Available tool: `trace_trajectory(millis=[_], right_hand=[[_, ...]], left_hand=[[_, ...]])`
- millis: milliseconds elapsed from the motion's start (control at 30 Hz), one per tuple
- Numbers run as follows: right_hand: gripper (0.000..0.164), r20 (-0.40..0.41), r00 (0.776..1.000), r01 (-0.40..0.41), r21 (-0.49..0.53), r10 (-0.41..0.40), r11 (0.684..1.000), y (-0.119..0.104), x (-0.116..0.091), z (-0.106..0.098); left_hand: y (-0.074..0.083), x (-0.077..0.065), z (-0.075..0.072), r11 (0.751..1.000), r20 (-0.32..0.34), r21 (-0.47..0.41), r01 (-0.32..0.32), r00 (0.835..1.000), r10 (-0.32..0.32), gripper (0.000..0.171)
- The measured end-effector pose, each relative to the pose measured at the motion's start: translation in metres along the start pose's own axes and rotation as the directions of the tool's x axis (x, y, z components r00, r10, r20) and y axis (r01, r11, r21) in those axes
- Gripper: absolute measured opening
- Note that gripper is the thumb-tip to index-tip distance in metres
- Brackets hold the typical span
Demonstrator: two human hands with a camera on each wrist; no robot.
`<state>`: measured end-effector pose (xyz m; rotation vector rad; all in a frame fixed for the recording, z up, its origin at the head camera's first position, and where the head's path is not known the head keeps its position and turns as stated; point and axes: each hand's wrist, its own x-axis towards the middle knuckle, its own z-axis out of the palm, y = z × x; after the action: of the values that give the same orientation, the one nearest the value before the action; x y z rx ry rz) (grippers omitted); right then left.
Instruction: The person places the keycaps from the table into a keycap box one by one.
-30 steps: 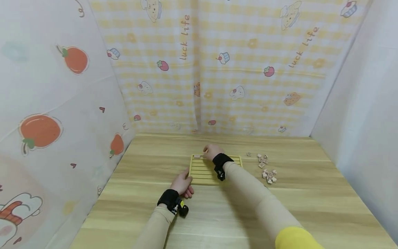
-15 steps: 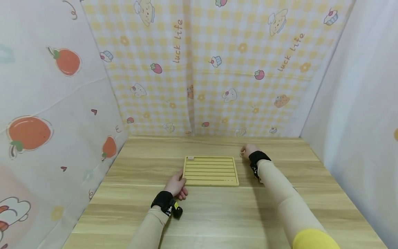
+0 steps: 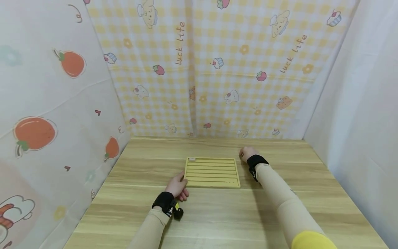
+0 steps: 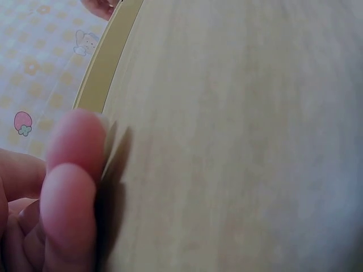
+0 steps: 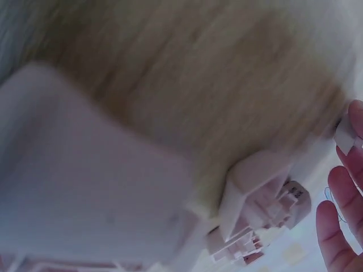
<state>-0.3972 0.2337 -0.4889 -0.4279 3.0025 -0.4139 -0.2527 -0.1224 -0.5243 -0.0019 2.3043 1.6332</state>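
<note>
A flat yellow slotted tray [image 3: 212,173] lies on the table, one pale pink keycap [image 3: 192,159] at its far left corner. My left hand [image 3: 176,186] holds the tray's near left corner, thumb and forefinger against the edge, the other fingers loosely curled below. In the left wrist view the tray's edge [image 4: 108,65] runs away beyond those fingertips. To the right of the tray, my right hand [image 3: 247,153] pinches a small pale keycap [image 5: 345,136], seen at the right edge of the right wrist view. Its lettering cannot be made out.
Loose keycaps [image 5: 255,192] lie near the right wrist camera, some showing their hollow undersides; the right arm hides them in the head view. A patterned cloth [image 3: 224,79] hangs behind the wooden table [image 3: 211,214], with white cloth at both sides.
My right hand has left the tray's far edge and moved right, where it now pinches a keycap. The left hand stays at the tray's corner. The head view has shifted slightly.
</note>
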Motion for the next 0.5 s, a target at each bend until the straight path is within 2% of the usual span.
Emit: trace_trajectory(millis=[33,100,133,167,200,267,367,433,500], right_hand=[[0.019,-0.006,1.0,-0.006,0.036,0.006,0.999,0.0,-0.001,-0.001],[0.021,-0.007,1.0,-0.002,0.183,0.004,0.983,0.004,-0.002,-0.005],[0.025,0.011,1.0,-0.003,0.276,0.0,0.961,0.002,-0.003,-0.01],[0.028,0.033,0.999,-0.016,0.389,0.003,0.921,0.001,-0.004,-0.016],[0.031,0.056,0.998,-0.022,0.496,-0.007,0.868,-0.001,-0.005,-0.023],[0.037,0.116,0.992,-0.045,0.692,-0.05,0.721,-0.005,-0.006,-0.037],[0.042,0.168,0.98,-0.089,0.849,-0.107,0.52,-0.015,-0.011,-0.056],[0.043,0.175,0.973,-0.099,0.907,-0.151,0.409,-0.017,-0.012,-0.064],[0.043,0.17,0.968,-0.102,0.938,-0.185,0.331,-0.018,-0.013,-0.069]], left_hand=[[0.0,0.0,0.001,1.0,0.003,0.001,0.003,1.0,-0.003,0.06],[0.0,0.0,0.003,1.0,0.008,-0.002,0.002,1.0,-0.002,0.06],[0.001,-0.001,0.003,1.0,0.009,-0.002,0.004,1.0,-0.004,0.06],[0.001,-0.001,0.003,1.0,0.01,-0.003,0.007,1.0,-0.007,0.06],[0.001,-0.002,0.003,1.0,0.013,-0.004,0.003,1.0,-0.003,0.06],[0.001,-0.003,0.002,1.0,0.013,-0.006,0.01,1.0,-0.01,0.06],[0.001,-0.002,0.001,1.0,0.01,-0.003,0.017,1.0,-0.017,0.061],[0.001,0.0,0.001,1.0,0.005,0.001,0.021,1.0,-0.021,0.061],[0.002,0.001,0.001,1.0,-0.001,0.005,0.014,1.0,-0.014,0.06]])
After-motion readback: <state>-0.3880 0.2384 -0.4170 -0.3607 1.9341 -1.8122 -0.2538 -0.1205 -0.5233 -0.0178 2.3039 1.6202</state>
